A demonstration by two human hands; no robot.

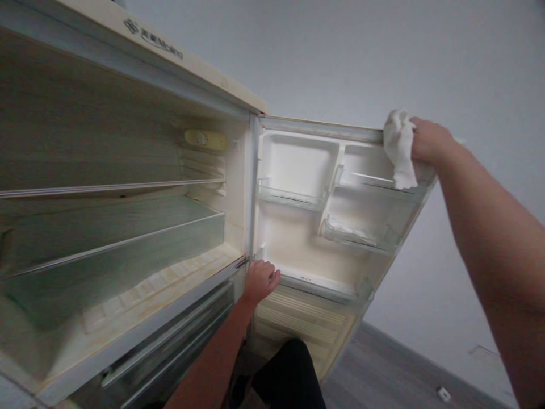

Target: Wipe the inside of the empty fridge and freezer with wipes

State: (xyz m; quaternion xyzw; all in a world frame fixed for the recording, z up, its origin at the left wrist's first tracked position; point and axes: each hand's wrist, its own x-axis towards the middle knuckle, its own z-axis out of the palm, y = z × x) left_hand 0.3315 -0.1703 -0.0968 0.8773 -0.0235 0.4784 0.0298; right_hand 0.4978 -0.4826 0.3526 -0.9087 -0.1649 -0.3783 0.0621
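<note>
My right hand [430, 139] is closed around a crumpled white cloth [399, 149] at the top outer corner of the open refrigerator door [320, 124]. The cloth hangs over the door's upper edge and down its inner face. Lower down, on the hinge side, my left hand [260, 281] is curled beside the left end of the door's bottom rack [319, 288]. Whatever its fingers grip there is hidden. The refrigerator compartment [238, 227] stands open on the left, with glass shelves [110, 247] and yellow stains along its floor.
Clear door racks [293, 197] line the inside of the door. Below it, a lower door [302, 312] is also open beside drawers [170, 346]. My dark-clothed knee [289, 375] is close to that door. A small white object [443, 393] lies on the grey floor [383, 369] near the wall.
</note>
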